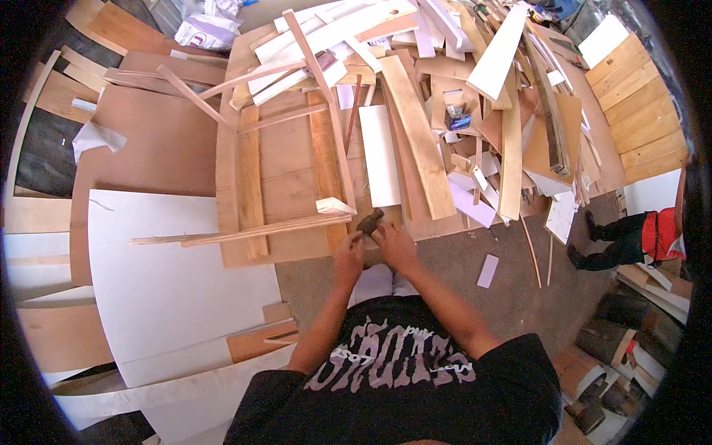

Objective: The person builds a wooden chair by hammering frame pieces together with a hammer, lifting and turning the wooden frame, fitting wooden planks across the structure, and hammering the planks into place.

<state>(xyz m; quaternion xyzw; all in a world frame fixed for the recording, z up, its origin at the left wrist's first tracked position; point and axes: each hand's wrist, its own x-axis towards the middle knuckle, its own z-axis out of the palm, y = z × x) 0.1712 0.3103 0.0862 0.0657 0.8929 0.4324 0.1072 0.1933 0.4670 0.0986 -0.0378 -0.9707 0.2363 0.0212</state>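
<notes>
At the near edge of the wooden worktable (282,178), my two hands are close together. My right hand (397,248) is closed at a hammer (369,222), whose dark head shows above the fingers; its handle is mostly hidden. Just left of it, my left hand (348,259) has its fingers pinched together, and anything in them is too small to make out. Beyond the left hand a thin wooden frame (322,96) rests on the table, with long thin strips (259,231) across its near end. A small pale wood block (335,206) sits at its corner.
Loose boards, among them a white board (380,156) and a long plank (419,141), cover the table's right half. A large white sheet (170,274) stands at left. A small open box (457,111) sits among offcuts. Another person in red (662,236) is at the right.
</notes>
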